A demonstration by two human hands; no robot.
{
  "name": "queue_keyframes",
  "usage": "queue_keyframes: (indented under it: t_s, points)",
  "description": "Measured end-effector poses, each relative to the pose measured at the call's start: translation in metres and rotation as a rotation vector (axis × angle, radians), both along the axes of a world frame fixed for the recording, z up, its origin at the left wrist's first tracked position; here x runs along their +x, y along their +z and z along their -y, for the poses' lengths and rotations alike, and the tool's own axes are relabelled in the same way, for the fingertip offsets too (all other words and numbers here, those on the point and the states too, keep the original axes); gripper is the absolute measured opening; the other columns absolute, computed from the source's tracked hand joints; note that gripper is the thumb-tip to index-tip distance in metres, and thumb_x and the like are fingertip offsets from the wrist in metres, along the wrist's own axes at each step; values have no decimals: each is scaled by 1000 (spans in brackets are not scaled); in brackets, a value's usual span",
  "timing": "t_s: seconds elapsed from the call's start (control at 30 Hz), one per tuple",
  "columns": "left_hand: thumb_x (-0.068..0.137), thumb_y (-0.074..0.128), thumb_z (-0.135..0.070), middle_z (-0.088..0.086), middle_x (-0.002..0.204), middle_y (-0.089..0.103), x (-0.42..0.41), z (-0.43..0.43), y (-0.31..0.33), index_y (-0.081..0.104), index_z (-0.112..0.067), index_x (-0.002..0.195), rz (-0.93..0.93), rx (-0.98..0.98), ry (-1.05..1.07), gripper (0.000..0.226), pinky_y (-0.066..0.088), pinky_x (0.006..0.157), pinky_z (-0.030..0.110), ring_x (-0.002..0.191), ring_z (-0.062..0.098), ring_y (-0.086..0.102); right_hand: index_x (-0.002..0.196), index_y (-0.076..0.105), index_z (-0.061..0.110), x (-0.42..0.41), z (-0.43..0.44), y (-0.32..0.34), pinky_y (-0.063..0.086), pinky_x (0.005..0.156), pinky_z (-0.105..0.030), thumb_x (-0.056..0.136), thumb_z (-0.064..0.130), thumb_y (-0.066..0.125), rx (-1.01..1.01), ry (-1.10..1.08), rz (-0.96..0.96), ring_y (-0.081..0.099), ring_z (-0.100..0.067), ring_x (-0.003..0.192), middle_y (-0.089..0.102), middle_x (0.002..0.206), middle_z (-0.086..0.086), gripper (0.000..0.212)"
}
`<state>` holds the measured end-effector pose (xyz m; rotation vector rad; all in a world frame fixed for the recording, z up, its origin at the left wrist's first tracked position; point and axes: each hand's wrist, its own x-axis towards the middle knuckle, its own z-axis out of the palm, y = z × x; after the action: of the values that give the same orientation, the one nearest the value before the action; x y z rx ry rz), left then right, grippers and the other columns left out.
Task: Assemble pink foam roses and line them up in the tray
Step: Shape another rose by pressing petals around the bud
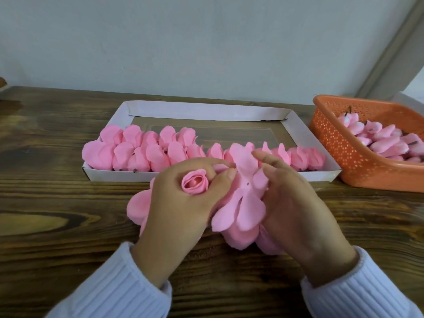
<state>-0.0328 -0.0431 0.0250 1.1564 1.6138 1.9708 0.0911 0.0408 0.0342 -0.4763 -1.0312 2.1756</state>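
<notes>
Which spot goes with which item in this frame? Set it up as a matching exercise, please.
Things:
1. rosebud
2. flat petal piece
3. white cardboard tray
4. orange basket

Places:
A. far right on the table
B. gripped in the left hand
C. behind both hands, lined with roses
D. held by the right hand

Pairs: 1-B; 2-D; 3-C; 4-A
</notes>
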Motion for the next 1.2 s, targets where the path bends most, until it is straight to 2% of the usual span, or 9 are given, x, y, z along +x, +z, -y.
queue_keyframes:
  t_s: [0.07,0.2,0.4,0.57,0.67,0.73,0.83,0.97,1.2]
  points:
    - [73,81,-33,-25,68,69,1,-1,-1,73,-42,68,-110,37,15,13,50,67,16,66,-5,65,119,50,-9,2,0,2,52,81,-37,71,13,69,17,59,107,61,-34,96,65,107,-29,56]
    - [72,76,-27,-31,73,65,1,1,-4,69,-43,73,-171,12,11,18,42,68,2,74,-13,60,82,55,4,3,0,1,54,59,-27,67,-3,69,40,90,132,62,-20,64,63,72,-12,22]
    - [85,72,-26,-23,90,69,1,1,-1,63,-36,69,-331,10,59,21,46,80,11,91,-5,64,95,57,7,7,-1,0,55,60,-32,62,-2,83,307,-156,346,67,-24,71,68,78,-13,43]
    - [89,49,-50,-26,96,69,-2,0,1,59,-28,66,-137,61,29,33,44,86,9,94,-6,63,70,55,13,7,-2,-3,47,55,-25,75,-5,72,393,-225,376,57,-16,65,63,67,-6,26]
    - [80,43,-76,-26,96,70,-2,-1,1,65,-33,62,13,137,-89,52,34,111,37,114,-3,56,66,56,9,7,-1,-6,46,50,-22,80,2,70,402,-208,399,56,-14,60,60,65,-14,21]
    - [75,41,-82,-22,102,71,0,0,3,69,-29,69,45,151,-155,60,32,110,54,118,4,57,82,59,-4,6,0,-8,51,60,-30,83,3,67,382,-179,406,60,-22,67,63,76,-28,11]
    - [80,34,-79,-25,104,69,6,5,6,66,-7,103,-63,107,-165,82,32,108,57,110,7,63,99,62,-6,6,1,-10,56,69,-35,79,5,68,282,-103,341,66,-26,77,69,87,-27,24]
    - [85,20,-77,7,122,65,14,8,9,55,-71,101,-292,59,-85,38,27,94,79,102,67,46,100,66,4,4,3,-9,56,68,-34,83,1,65,284,-83,331,67,-26,74,69,77,-17,18]
    - [84,17,-78,15,137,53,10,4,-5,42,-78,110,-329,15,-52,36,25,115,53,134,39,41,98,68,14,6,8,-8,52,57,-21,86,3,64,440,-99,368,68,-12,63,69,63,0,17]
